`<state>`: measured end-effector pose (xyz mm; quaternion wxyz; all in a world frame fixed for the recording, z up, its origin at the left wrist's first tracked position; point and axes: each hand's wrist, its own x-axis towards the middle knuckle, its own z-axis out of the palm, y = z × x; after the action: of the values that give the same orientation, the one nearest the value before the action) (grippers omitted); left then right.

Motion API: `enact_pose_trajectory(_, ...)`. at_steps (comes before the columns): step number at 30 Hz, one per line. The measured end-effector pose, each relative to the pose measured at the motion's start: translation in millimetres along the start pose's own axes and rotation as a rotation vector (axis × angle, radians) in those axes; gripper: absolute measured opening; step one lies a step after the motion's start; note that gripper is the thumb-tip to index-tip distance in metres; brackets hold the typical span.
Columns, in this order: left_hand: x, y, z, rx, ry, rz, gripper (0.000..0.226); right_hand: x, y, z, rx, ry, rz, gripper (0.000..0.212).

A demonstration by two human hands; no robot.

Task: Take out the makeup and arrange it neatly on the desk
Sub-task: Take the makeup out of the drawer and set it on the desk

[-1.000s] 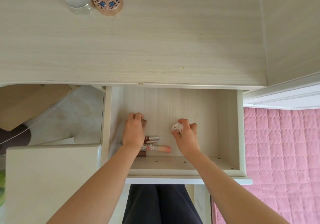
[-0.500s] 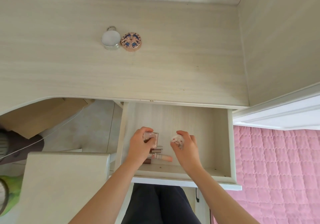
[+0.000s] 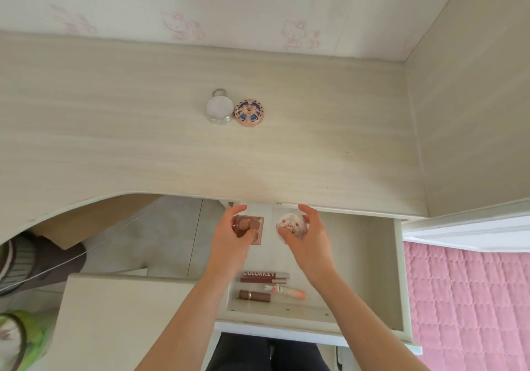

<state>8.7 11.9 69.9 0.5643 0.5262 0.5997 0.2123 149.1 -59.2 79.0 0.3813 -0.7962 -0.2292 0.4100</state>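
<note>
Our left grip [image 3: 232, 241] curled round a square palette [image 3: 257, 223], right grip [image 3: 311, 241] curled round a white compact [image 3: 289, 224], both over open drawer [image 3: 367, 270], tubes [image 3: 265, 280] at its near end, two round cases [image 3: 219, 109] on far surface [image 3: 114, 141].

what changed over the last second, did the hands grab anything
Both hands lifted away from the lip tubes toward the desk edge. The left hand now holds the square brown palette it was closing on; the right hand carries the round floral case it already gripped. The lip tubes in the drawer, the silver tin and the patterned compact on the desk stayed put.
</note>
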Motion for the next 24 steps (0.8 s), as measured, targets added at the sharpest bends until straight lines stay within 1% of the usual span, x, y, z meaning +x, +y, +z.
enact_pose_trajectory(3, 32, 19, -17, -0.03, 0.025, 0.03, 0.045, 21, -25, 14, 0.003, 0.022, -0.013, 0.058)
enact_pose_trajectory(9, 105, 47, -45, 0.109, 0.097, 0.097, 0.034, 68, -71, 43, -0.036, 0.037, -0.069, 0.049)
enact_pose_trajectory(12, 136, 54, -50, 0.167, 0.07, 0.12, 0.03, 90, -88, 58, -0.047, 0.038, -0.066, 0.05)
enact_pose_trajectory(17, 174, 62, -55, 0.22, 0.05, 0.141, 0.033, 122, -108, 81, -0.067, 0.015, -0.054, 0.052)
enact_pose_trajectory(21, 189, 67, -57, 0.26, 0.042, 0.145, 0.035, 136, -115, 92, -0.098, 0.025, -0.067, 0.052)
enact_pose_trajectory(24, 193, 65, -60, 0.345, 0.042, 0.185, 0.034, 141, -118, 97, -0.121, 0.03, -0.073, 0.053)
